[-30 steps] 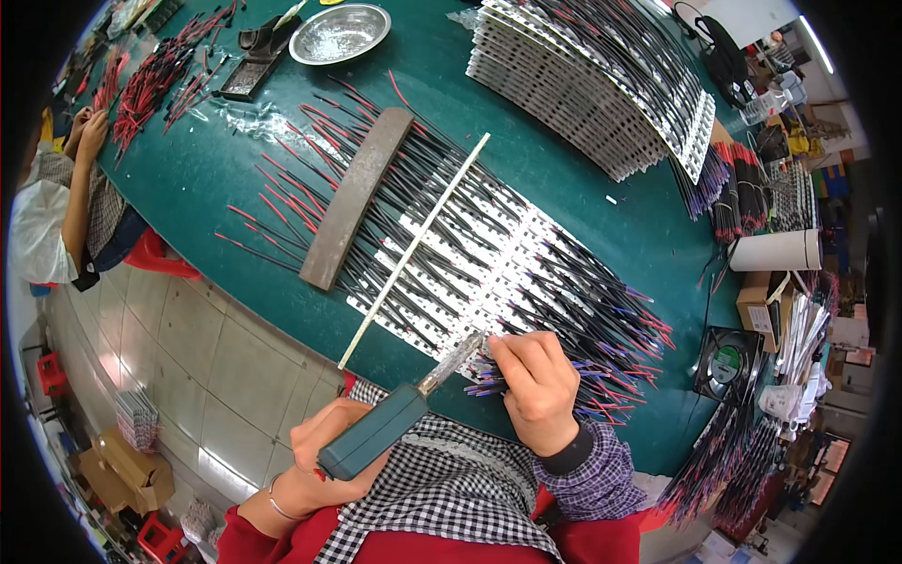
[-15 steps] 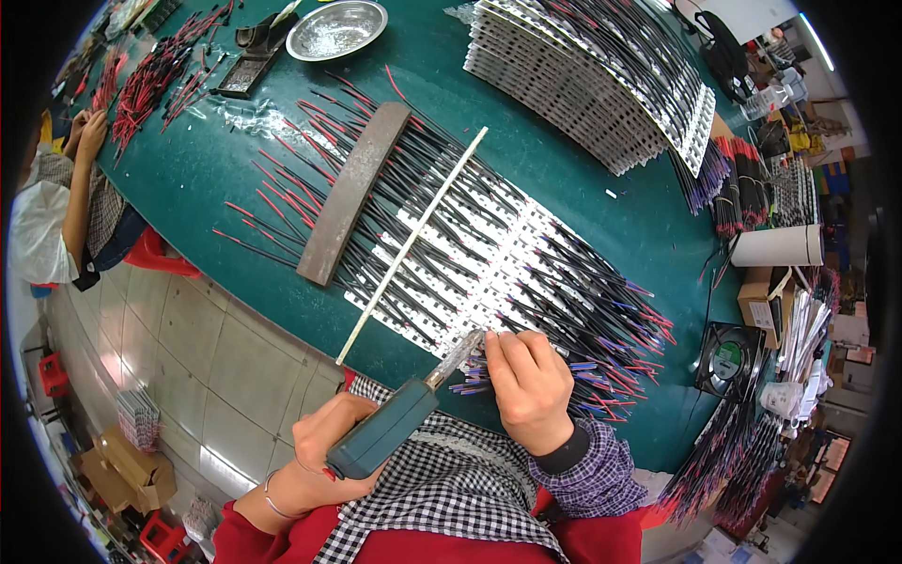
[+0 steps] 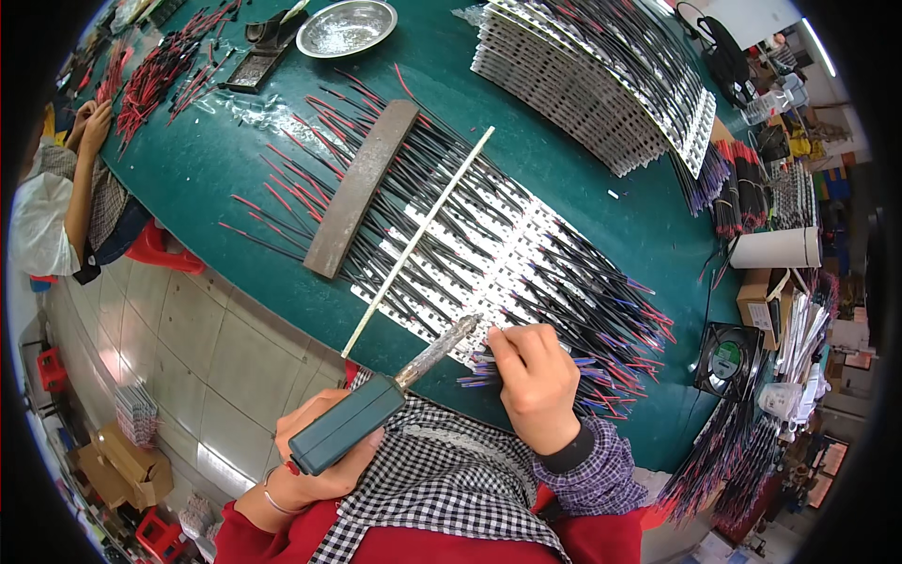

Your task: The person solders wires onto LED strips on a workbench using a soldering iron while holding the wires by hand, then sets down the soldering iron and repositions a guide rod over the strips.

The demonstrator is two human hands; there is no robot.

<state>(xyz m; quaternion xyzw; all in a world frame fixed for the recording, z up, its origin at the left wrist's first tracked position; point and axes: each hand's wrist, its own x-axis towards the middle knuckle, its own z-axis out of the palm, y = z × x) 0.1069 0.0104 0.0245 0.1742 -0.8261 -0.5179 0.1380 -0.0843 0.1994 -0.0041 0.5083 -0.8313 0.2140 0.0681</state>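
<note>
I have the left hand (image 3: pixel 348 465) gripping a green soldering iron (image 3: pixel 349 425), tip toward two o'clock; the right hand (image 3: pixel 537 387) pinches closed (on what, I can't tell) over white boards (image 3: pixel 509 268).

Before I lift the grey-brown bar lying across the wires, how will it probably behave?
The bar looks thick and slab-like, so it is probably stiff. Its solid, metal-like body suggests it may feel heavy. Lying flat across the wires, it seems unlikely to roll.
</note>
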